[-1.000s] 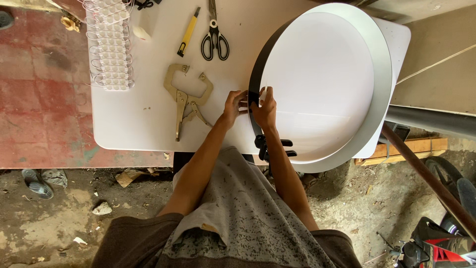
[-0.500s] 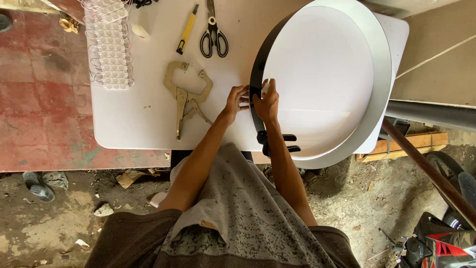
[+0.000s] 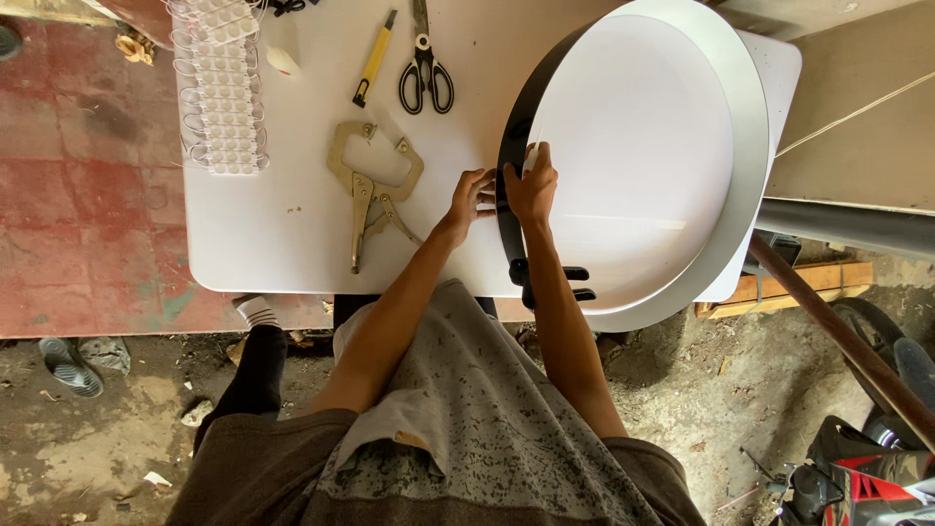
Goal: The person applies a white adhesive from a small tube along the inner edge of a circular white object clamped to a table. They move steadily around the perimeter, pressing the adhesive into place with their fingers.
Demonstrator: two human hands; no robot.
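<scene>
Black band [image 3: 508,209] curving along near edge of big white round tray [image 3: 750,146], tray lying on white table [image 3: 292,244]. Head view: since half second ago both hands slid farther up band; tools unmoved. Left hand [image 3: 473,198] outside band, fingertips pressed on its outer face, not closed round it. Right hand [image 3: 532,185] inside, fingers bent against inner face. Band pinched between two hands. Black clamp [image 3: 550,282] grips band nearer body. Locking pliers [image 3: 375,185], scissors [image 3: 426,68], yellow knife [image 3: 374,58] left of hands.
</scene>
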